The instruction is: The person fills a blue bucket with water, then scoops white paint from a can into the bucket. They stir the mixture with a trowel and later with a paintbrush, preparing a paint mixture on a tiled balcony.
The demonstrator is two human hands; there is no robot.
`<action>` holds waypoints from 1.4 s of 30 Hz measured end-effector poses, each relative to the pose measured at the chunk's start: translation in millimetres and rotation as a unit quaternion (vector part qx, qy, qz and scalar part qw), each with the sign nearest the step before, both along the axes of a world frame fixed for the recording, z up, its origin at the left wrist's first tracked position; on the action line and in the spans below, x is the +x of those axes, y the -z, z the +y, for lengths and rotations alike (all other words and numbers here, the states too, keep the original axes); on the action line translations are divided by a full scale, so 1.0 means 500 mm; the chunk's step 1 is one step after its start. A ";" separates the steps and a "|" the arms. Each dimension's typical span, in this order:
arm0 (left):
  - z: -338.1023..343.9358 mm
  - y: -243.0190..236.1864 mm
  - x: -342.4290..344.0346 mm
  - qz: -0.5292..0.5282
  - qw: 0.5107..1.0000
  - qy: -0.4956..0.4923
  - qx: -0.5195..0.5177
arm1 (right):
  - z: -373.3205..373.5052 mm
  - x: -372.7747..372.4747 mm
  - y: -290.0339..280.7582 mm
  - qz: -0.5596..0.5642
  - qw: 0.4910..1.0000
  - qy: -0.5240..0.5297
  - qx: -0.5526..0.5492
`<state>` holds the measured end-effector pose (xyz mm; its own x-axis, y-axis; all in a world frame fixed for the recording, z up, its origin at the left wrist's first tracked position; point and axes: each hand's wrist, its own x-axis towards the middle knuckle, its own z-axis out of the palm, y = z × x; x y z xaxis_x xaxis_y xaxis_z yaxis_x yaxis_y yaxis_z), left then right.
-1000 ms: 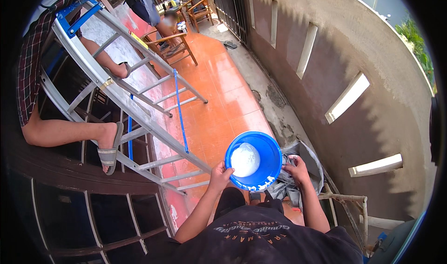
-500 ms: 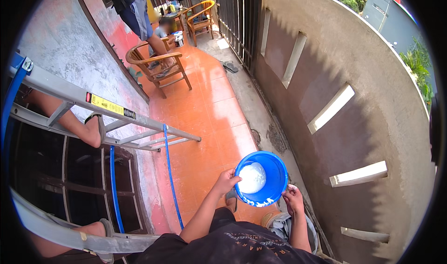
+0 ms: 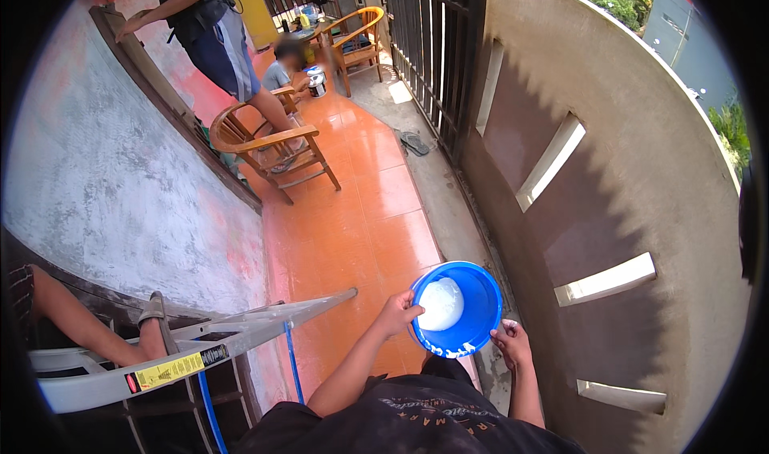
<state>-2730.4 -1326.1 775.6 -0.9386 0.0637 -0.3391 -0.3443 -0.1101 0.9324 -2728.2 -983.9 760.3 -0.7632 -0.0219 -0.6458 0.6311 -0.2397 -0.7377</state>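
A blue plastic bucket point(image 3: 482, 306) hangs in front of my body, tilted so its inside shows. White paint point(image 3: 440, 303) pools on the left side of it, and white smears mark the near rim. My left hand point(image 3: 398, 314) grips the rim at the left, thumb over the edge. On the opposite side my right hand point(image 3: 511, 345) is closed at the rim, its fingers pinching the edge.
An aluminium stepladder point(image 3: 264, 330) with blue straps stands at my left, a person's leg point(image 3: 88, 318) on it. Ahead are a wooden armchair point(image 3: 272, 145), a standing person point(image 3: 212, 45), a crouching person point(image 3: 276, 73) and a paint can point(image 3: 317, 84). A slotted wall point(image 3: 553, 238) runs along the right.
My view has shifted forward along the tiled floor, so the ladder appears lower and nearer. The bucket stays between my hands, and the standing person's arm now shows against the door frame.
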 end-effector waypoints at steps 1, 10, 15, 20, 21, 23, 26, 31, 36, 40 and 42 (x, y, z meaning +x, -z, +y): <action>-0.030 -0.006 -0.035 -0.016 1.000 -0.010 -0.005 | -0.025 -0.055 0.008 0.007 1.000 -0.003 -0.018; -0.250 -0.082 -0.385 -0.007 0.981 -0.189 0.041 | -0.295 -0.647 0.024 -0.005 0.958 -0.238 -0.158; -0.381 -0.068 -0.589 0.020 0.974 -0.226 -0.015 | -0.439 -0.899 0.005 -0.018 0.966 -0.251 -0.063; -0.497 -0.051 -0.843 0.009 0.976 -0.217 0.026 | -0.555 -1.124 -0.004 -0.019 0.982 -0.185 -0.022; -0.514 -0.050 -0.892 0.000 0.978 -0.208 0.029 | -0.571 -1.159 -0.005 -0.032 0.988 -0.152 -0.010; -0.560 -0.055 -1.009 -0.004 0.981 -0.194 0.027 | -0.613 -1.253 -0.007 -0.003 0.991 -0.134 -0.018; -0.613 -0.057 -1.146 -0.022 0.986 -0.163 0.017 | -0.666 -1.353 -0.004 0.014 0.990 -0.114 -0.082; -0.705 -0.038 -1.370 0.025 0.990 -0.140 0.000 | -0.742 -1.557 -0.010 0.001 0.991 -0.126 -0.042; -0.804 -0.005 -1.573 0.026 0.989 -0.145 -0.002 | -0.837 -1.783 0.012 0.029 0.987 -0.159 0.000; -0.869 -0.027 -1.706 -0.028 0.981 -0.191 -0.003 | -0.923 -1.951 0.029 0.035 0.990 -0.136 -0.020; -0.908 -0.041 -1.761 -0.020 0.978 -0.208 -0.002 | -0.978 -2.025 0.034 0.029 0.983 -0.151 -0.101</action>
<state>-3611.1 -1780.0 796.0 -0.8689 -0.3226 -0.3754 -0.3069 -0.2439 0.9200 -3740.5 -1473.0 743.4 -0.7379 -0.3768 -0.5600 0.6539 -0.1936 -0.7314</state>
